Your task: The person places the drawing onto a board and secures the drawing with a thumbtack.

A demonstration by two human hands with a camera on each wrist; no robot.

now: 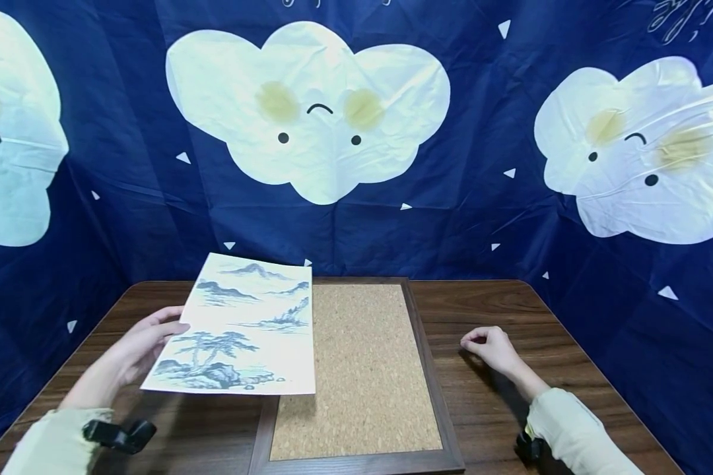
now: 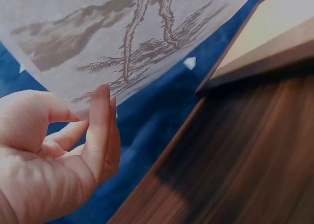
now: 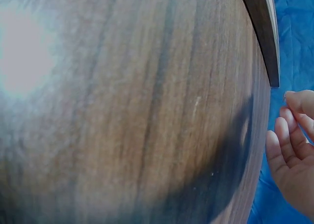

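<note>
The left hand (image 1: 136,348) has its grip clamped on the left edge of a landscape print (image 1: 237,316), tilted and raised above the tabletop (image 1: 469,307), hiding the corkboard's (image 1: 368,376) far-left part. The corkboard lies in the middle. To its right, the right hand (image 1: 494,349) has thumb and forefinger tips together; anything between them is too small to tell.

Blue cloth (image 1: 481,138) bearing white clouds (image 1: 321,155) hangs behind and beside a brown table (image 1: 469,303)
</note>
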